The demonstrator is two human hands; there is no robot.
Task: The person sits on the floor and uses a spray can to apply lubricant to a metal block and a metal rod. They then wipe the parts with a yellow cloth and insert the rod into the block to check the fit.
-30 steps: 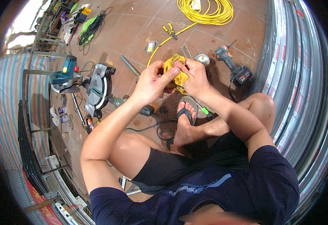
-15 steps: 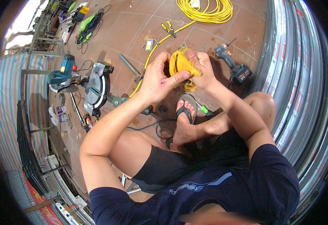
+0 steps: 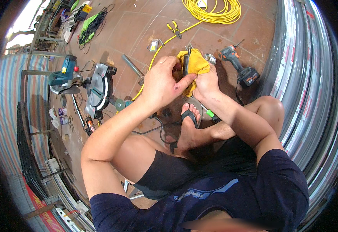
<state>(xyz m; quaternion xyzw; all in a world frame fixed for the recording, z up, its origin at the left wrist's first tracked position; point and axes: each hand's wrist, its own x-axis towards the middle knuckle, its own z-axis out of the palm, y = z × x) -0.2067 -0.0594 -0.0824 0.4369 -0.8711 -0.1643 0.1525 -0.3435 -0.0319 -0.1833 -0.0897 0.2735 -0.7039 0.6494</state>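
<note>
Yellow cloth point(image 3: 198, 63), one, crumpled, raised above the tiled floor point(image 3: 138, 31) at the middle of the scene, between the two hands. Dark part point(image 3: 185, 65), one, narrow, on the left side of the cloth and touching it; exact kind cannot be told. Left hand point(image 3: 161, 83): fingers curled, apparently closed around the dark part, thumb laid against the near edge of the cloth. Right hand point(image 3: 207, 83): gripping the cloth from the right, fingers partly hidden by its folds. Hands close together, joined by what they hold. Stage, by judgement: work with the cloth on the part is under way and unfinished, both items being in hand and neither set down; one side of the part is bare, the rest covered or out of sight, so how much remains cannot be told. Nearby on the floor: small round can point(image 3: 210, 58), just beyond the right hand; cordless drill point(image 3: 234, 62), farther right; green-handled tool point(image 3: 210, 113), near, beside the sandalled foot point(image 3: 190, 116); metal bar point(image 3: 132, 69), left; yellow-handled pliers point(image 3: 174, 30), far, beside the yellow line running from a coil point(image 3: 211, 19); saw with round grey base point(image 3: 98, 89), well left.
</note>
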